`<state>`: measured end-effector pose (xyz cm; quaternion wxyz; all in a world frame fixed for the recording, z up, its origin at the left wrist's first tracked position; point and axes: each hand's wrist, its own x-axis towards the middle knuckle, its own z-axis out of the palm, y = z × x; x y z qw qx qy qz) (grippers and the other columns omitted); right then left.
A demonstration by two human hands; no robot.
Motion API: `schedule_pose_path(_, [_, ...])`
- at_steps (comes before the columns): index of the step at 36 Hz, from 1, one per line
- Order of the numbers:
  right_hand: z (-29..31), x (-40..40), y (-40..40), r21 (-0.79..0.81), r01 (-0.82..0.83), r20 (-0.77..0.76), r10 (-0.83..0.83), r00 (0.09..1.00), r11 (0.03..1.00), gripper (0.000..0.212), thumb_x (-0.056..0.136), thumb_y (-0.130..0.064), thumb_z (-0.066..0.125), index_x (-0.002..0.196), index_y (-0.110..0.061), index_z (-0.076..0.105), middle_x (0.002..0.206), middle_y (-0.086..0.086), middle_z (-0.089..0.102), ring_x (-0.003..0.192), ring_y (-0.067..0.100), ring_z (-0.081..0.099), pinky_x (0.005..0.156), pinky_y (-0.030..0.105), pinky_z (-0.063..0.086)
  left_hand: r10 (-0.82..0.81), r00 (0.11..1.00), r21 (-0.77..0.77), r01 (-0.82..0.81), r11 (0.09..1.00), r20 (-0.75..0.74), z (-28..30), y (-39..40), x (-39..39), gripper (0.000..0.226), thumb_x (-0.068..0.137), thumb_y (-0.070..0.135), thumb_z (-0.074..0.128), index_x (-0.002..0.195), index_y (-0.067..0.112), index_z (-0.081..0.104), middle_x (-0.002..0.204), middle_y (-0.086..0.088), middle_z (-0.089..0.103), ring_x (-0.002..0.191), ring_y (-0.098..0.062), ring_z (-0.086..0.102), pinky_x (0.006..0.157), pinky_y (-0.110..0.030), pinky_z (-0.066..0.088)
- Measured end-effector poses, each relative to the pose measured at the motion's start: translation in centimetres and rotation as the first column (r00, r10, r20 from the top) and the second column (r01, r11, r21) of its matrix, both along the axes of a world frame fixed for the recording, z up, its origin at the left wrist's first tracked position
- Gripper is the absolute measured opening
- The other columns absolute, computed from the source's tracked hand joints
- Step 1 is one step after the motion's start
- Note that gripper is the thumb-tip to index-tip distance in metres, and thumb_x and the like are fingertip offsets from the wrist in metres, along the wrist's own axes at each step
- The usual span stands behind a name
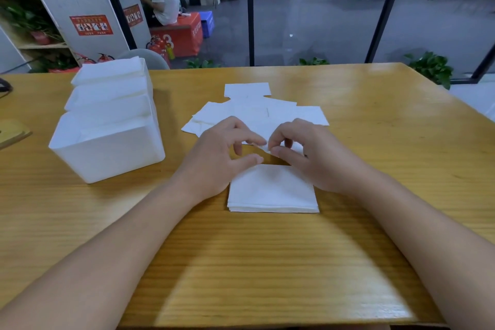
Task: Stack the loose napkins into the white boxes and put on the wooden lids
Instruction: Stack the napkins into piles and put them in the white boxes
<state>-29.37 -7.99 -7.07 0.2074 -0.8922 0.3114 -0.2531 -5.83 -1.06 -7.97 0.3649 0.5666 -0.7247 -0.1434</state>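
Head view looks down on a wooden tabletop (pixel 348 249) with both forearms reaching in from the near edge. The left hand (pixel 222 158) and the right hand (pixel 308 155) meet near the middle of the tabletop, their fingertips drawn together around the near edge of one loose napkin (pixel 263 148) — the left hand pinches it between thumb and forefinger, and the right hand's curled fingers grip the same edge from the other side.

Just nearer than the hands lies a neat stack of napkins (pixel 273 190), squared up and flat on the wood, its far edge partly under the palms. Beyond the hands, toward the far edge, the remaining loose napkins (pixel 257 110) are spread in an overlapping scatter, one sheet sticking out farthest back.

Toward the left edge stand the white boxes (pixel 107 147) in a row running from near to far, touching one another. The far ones show white napkins piled to the rim; how full the nearest one is cannot be told. At the left edge itself a wooden lid (pixel 12 132) lies flat, only partly in view and well apart from the hands.

Past the far edge, behind glass panels, a person (pixel 160 0) sits on a red box (pixel 182 37).
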Motion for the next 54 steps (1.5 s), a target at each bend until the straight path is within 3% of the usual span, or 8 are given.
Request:
schedule_pose_path(20, [0.5,-1.7,-0.8,-0.192,0.134,-0.209,-0.174,0.962,0.972,0.052,0.085,-0.076,0.068,0.118,-0.036,0.072,0.113,-0.022,0.068,0.114,0.009,0.046,0.105,0.029,0.029,0.141,0.934,-0.014,-0.154,0.988,-0.328,0.6,-0.6,1.4,0.010,0.103,0.021,0.073,0.095,0.017,0.073,0.091,0.001,0.079,0.088,-0.016,0.078,0.076,-0.036,0.058])
schedule_pose_path(25, [0.4,-1.0,-0.9,-0.081,0.156,0.019,-0.155,0.988,0.984,0.039,0.091,-0.061,0.076,0.122,-0.039,0.073,0.130,-0.023,0.064,0.121,0.007,0.050,0.111,0.040,0.040,0.069,0.857,-0.030,-0.099,0.995,-0.511,1.0,-0.4,1.2,0.014,0.109,0.016,0.066,0.107,0.002,0.066,0.090,-0.011,0.079,0.086,-0.026,0.077,0.074,-0.035,0.060])
schedule_pose_path(30, [0.5,-0.7,-0.7,0.035,0.144,0.179,-0.147,0.973,0.989,0.021,0.096,-0.048,0.079,0.113,-0.036,0.078,0.133,-0.024,0.064,0.133,-0.002,0.049,0.105,0.019,0.039,0.027,0.721,0.029,-0.010,1.000,-0.692,1.5,0.0,0.7,0.016,0.113,0.013,0.058,0.115,-0.002,0.060,0.103,-0.022,0.079,0.096,-0.037,0.079,0.086,-0.040,0.065])
schedule_pose_path(33, [0.6,-0.6,-0.6,0.116,0.133,0.259,-0.160,0.953,0.984,0.006,0.099,-0.032,0.079,0.102,-0.026,0.079,0.120,-0.016,0.072,0.121,0.005,0.062,0.096,0.027,0.049,0.064,0.666,0.098,0.013,0.995,-0.743,1.6,-0.1,0.6,0.017,0.113,0.009,0.056,0.121,-0.006,0.058,0.109,-0.020,0.080,0.104,-0.038,0.080,0.093,-0.044,0.065])
schedule_pose_path(41, [1.9,-1.0,0.3,0.474,-0.037,0.338,-0.142,0.930,0.880,0.019,0.105,-0.013,0.069,0.123,-0.019,0.073,0.099,0.013,0.082,0.092,0.046,0.076,0.080,0.061,0.060,0.085,0.796,0.252,0.087,0.964,-0.599,2.1,0.6,1.3,0.033,0.099,0.033,0.079,0.129,0.021,0.073,0.118,-0.005,0.080,0.113,-0.025,0.075,0.105,-0.046,0.055])
schedule_pose_path(44, [2.5,-1.6,0.3,0.527,-0.013,0.164,-0.087,0.983,0.850,0.032,0.101,-0.020,0.075,0.130,-0.031,0.065,0.088,0.005,0.081,0.076,0.032,0.073,0.079,0.042,0.053,0.086,0.814,0.247,0.072,0.966,-0.575,2.3,0.5,1.5,0.028,0.097,0.032,0.082,0.123,0.025,0.074,0.098,-0.022,0.072,0.094,-0.030,0.070,0.093,-0.048,0.050])
schedule_pose_path(49, [2.9,-2.2,0.2,0.503,0.055,0.055,-0.095,0.994,0.862,0.035,0.095,-0.049,0.078,0.127,-0.044,0.064,0.070,0.007,0.069,0.067,0.016,0.059,0.087,0.047,0.044,0.034,0.888,0.264,0.099,0.959,-0.458,1.9,0.5,1.3,0.014,0.095,0.025,0.085,0.105,0.015,0.080,0.097,-0.016,0.077,0.089,-0.028,0.066,0.089,-0.046,0.048])
schedule_pose_path(54, [3.2,-2.3,0.2,0.519,0.060,-0.023,-0.056,0.998,0.853,0.024,0.094,-0.027,0.082,0.115,-0.033,0.071,0.067,0.002,0.063,0.062,0.018,0.051,0.064,0.035,0.037,0.011,0.932,0.265,0.092,0.960,-0.361,1.3,0.4,0.7,0.009,0.092,0.026,0.088,0.095,0.020,0.082,0.096,-0.008,0.080,0.095,-0.029,0.074,0.092,-0.052,0.056])
